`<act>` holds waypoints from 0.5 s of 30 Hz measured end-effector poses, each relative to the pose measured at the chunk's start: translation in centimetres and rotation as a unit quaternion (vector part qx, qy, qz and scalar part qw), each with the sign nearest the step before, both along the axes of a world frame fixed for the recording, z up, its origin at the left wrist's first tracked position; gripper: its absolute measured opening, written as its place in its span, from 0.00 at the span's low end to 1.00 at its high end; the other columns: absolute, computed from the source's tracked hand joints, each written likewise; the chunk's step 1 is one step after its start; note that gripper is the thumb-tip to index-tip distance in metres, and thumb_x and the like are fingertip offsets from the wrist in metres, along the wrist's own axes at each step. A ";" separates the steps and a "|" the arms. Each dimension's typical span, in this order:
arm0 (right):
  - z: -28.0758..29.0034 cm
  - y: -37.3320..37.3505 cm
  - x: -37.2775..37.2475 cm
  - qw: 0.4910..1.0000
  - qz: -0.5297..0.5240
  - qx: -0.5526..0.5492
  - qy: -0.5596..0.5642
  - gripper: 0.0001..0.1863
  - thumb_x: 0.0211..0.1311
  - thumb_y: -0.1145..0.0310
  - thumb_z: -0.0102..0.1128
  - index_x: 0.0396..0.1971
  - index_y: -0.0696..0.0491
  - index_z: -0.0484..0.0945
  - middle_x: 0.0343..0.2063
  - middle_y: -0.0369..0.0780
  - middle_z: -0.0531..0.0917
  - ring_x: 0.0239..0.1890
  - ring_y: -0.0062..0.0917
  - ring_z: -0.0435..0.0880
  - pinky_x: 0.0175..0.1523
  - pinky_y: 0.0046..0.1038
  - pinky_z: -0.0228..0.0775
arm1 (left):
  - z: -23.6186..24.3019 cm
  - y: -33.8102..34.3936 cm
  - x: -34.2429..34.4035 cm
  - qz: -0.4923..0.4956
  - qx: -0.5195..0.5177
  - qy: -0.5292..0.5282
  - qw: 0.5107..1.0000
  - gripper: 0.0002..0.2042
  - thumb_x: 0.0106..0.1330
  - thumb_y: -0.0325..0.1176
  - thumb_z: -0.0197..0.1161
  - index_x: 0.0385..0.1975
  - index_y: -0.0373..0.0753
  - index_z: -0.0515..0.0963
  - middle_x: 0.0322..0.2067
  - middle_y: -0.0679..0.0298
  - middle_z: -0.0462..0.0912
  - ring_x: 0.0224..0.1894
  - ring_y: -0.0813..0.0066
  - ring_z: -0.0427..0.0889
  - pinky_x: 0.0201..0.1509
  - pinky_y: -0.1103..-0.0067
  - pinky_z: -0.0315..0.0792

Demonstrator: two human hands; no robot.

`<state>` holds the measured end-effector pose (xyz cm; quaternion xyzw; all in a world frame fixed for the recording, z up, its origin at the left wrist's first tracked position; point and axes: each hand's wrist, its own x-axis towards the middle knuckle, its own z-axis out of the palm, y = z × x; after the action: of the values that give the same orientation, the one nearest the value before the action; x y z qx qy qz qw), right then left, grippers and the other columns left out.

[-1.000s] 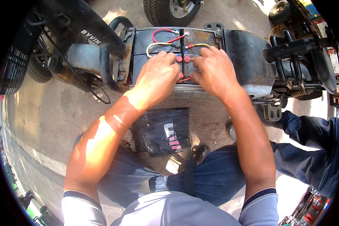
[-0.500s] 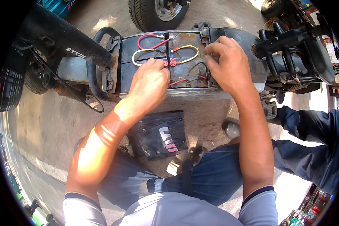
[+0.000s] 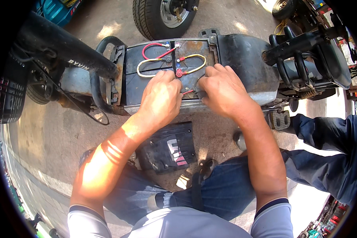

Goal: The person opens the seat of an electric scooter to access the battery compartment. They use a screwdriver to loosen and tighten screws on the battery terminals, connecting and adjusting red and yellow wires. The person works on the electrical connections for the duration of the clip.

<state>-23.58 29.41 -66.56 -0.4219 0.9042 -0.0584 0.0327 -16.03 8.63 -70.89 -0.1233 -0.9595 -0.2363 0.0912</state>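
Note:
An open compartment in a scooter-like vehicle holds several dark batteries [image 3: 141, 89] joined by a red cable [image 3: 142, 50] and pale yellow cables [image 3: 203, 59]. A red terminal cover [image 3: 179, 73] sits between my hands. My left hand [image 3: 160, 95] is closed over the lower middle of the batteries, its fingertips hiding whatever they grip. My right hand [image 3: 224, 89] is closed on a dark connector [image 3: 199, 94] at the right side of the compartment, beside a short red wire [image 3: 187, 91].
A black panel [image 3: 154, 150] lies on the concrete ground between my legs. Another person's dark-trousered legs [image 3: 325, 158] are at right. Beyond the compartment is a tyre [image 3: 142, 20]. Black tubular frames [image 3: 43, 39] flank both ends, and more vehicles stand around the edges.
Over the last half second my right hand has come down and leftward from the compartment's right edge onto the dark connector. The compartment appears lower in the view; my left hand remains at its middle.

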 end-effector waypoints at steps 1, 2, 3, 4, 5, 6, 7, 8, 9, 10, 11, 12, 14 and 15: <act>-0.4 -0.1 0.1 1.000 -0.004 -0.001 0.010 0.07 0.55 0.72 0.67 0.32 0.54 0.91 0.39 0.45 0.87 0.51 0.40 0.83 0.58 0.40 0.72 | 0.2 0.4 0.0 -0.008 0.010 0.006 1.000 0.06 0.62 0.25 0.71 0.36 0.33 0.85 0.39 0.53 0.79 0.48 0.49 0.80 0.55 0.59 0.76; -0.7 -0.1 0.2 1.000 -0.008 -0.001 0.020 0.07 0.55 0.72 0.67 0.31 0.54 0.91 0.39 0.45 0.87 0.50 0.40 0.83 0.57 0.40 0.72 | 0.3 0.7 -0.1 -0.015 0.020 0.012 1.000 0.06 0.62 0.26 0.72 0.37 0.33 0.86 0.39 0.53 0.79 0.48 0.49 0.80 0.55 0.60 0.76; -0.8 -0.2 0.2 1.000 -0.007 -0.002 0.023 0.06 0.55 0.72 0.68 0.30 0.55 0.91 0.39 0.45 0.87 0.50 0.40 0.83 0.57 0.40 0.72 | 0.2 0.9 -0.3 -0.019 0.025 0.015 0.999 0.08 0.62 0.27 0.73 0.38 0.33 0.86 0.39 0.53 0.79 0.48 0.49 0.80 0.55 0.59 0.75; -0.9 -0.2 0.2 1.000 -0.005 -0.004 0.027 0.06 0.54 0.72 0.68 0.30 0.55 0.91 0.38 0.45 0.87 0.50 0.40 0.83 0.57 0.40 0.72 | 0.0 1.0 -0.4 -0.021 0.023 0.015 0.999 0.07 0.62 0.27 0.73 0.38 0.33 0.86 0.39 0.53 0.79 0.48 0.49 0.80 0.55 0.59 0.75; -1.0 -0.2 0.2 1.000 -0.004 -0.005 0.031 0.06 0.54 0.72 0.68 0.29 0.55 0.91 0.38 0.45 0.87 0.50 0.40 0.84 0.57 0.41 0.72 | -0.3 1.1 -0.5 -0.023 0.021 0.014 0.999 0.07 0.62 0.27 0.73 0.38 0.33 0.86 0.39 0.53 0.79 0.48 0.50 0.80 0.55 0.59 0.75; -1.1 -0.2 0.2 0.999 -0.008 -0.009 0.030 0.06 0.54 0.71 0.69 0.29 0.55 0.91 0.38 0.45 0.87 0.50 0.40 0.83 0.57 0.41 0.72 | -0.6 1.3 -0.7 -0.026 0.019 0.014 0.999 0.07 0.62 0.27 0.73 0.37 0.33 0.86 0.39 0.53 0.79 0.48 0.50 0.80 0.55 0.59 0.75; -1.3 -0.2 0.1 0.999 -0.011 -0.013 0.028 0.06 0.54 0.71 0.69 0.29 0.55 0.91 0.39 0.45 0.87 0.50 0.40 0.83 0.57 0.41 0.72 | -0.8 1.4 -0.9 -0.029 0.017 0.018 0.999 0.07 0.62 0.26 0.73 0.37 0.33 0.86 0.39 0.53 0.79 0.48 0.50 0.80 0.55 0.59 0.75; -1.3 -0.2 0.0 0.999 -0.014 -0.017 0.027 0.06 0.54 0.71 0.69 0.29 0.55 0.91 0.39 0.45 0.87 0.50 0.40 0.83 0.57 0.41 0.72 | -1.1 1.5 -1.1 -0.033 0.015 0.022 0.999 0.06 0.62 0.26 0.73 0.37 0.33 0.86 0.39 0.53 0.79 0.47 0.50 0.80 0.55 0.59 0.75; -1.2 -0.1 0.0 0.999 -0.011 -0.027 0.022 0.06 0.54 0.71 0.69 0.30 0.55 0.91 0.39 0.45 0.87 0.51 0.40 0.83 0.57 0.41 0.72 | -1.3 1.6 -1.2 -0.036 0.013 0.026 0.999 0.06 0.62 0.26 0.72 0.36 0.33 0.86 0.39 0.53 0.79 0.47 0.50 0.80 0.55 0.59 0.75; -1.2 0.0 0.0 0.999 -0.008 -0.036 0.016 0.06 0.54 0.71 0.70 0.30 0.55 0.90 0.40 0.45 0.87 0.51 0.40 0.83 0.57 0.41 0.72 | -1.6 1.7 -1.3 -0.037 0.007 0.025 0.999 0.05 0.62 0.26 0.72 0.35 0.33 0.85 0.39 0.53 0.79 0.47 0.49 0.79 0.55 0.59 0.75; -1.1 0.2 0.0 0.999 -0.004 -0.046 0.011 0.06 0.54 0.71 0.70 0.30 0.55 0.90 0.40 0.45 0.86 0.51 0.40 0.83 0.57 0.41 0.72 | -1.8 1.8 -1.4 -0.038 0.001 0.024 0.999 0.05 0.62 0.26 0.72 0.35 0.33 0.85 0.39 0.53 0.79 0.46 0.49 0.79 0.54 0.59 0.75; -0.9 0.2 0.0 0.999 -0.004 -0.046 0.009 0.06 0.53 0.71 0.70 0.30 0.55 0.90 0.40 0.44 0.86 0.51 0.40 0.82 0.57 0.41 0.72 | -1.8 1.7 -1.5 -0.036 -0.006 0.024 0.999 0.05 0.62 0.26 0.72 0.34 0.33 0.84 0.39 0.53 0.79 0.46 0.49 0.79 0.54 0.59 0.74; -0.4 0.3 0.4 0.999 -0.003 -0.048 0.004 0.07 0.52 0.70 0.72 0.31 0.55 0.89 0.39 0.43 0.85 0.51 0.40 0.82 0.57 0.41 0.72 | -1.7 1.5 -1.5 -0.046 -0.007 0.042 0.998 0.05 0.63 0.26 0.71 0.34 0.33 0.83 0.38 0.53 0.78 0.45 0.49 0.78 0.53 0.58 0.74; -0.4 0.5 0.5 0.998 -0.005 -0.054 0.010 0.08 0.51 0.70 0.73 0.31 0.55 0.89 0.39 0.43 0.85 0.50 0.40 0.82 0.57 0.41 0.72 | -1.5 1.6 -1.7 -0.055 -0.005 0.052 0.997 0.05 0.64 0.26 0.71 0.34 0.33 0.82 0.38 0.52 0.78 0.45 0.49 0.78 0.53 0.58 0.74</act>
<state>-23.08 29.92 -66.92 -0.4187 0.9022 -0.1031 0.0009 -17.74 10.26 -72.35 -0.1887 -0.9464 -0.2292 0.1272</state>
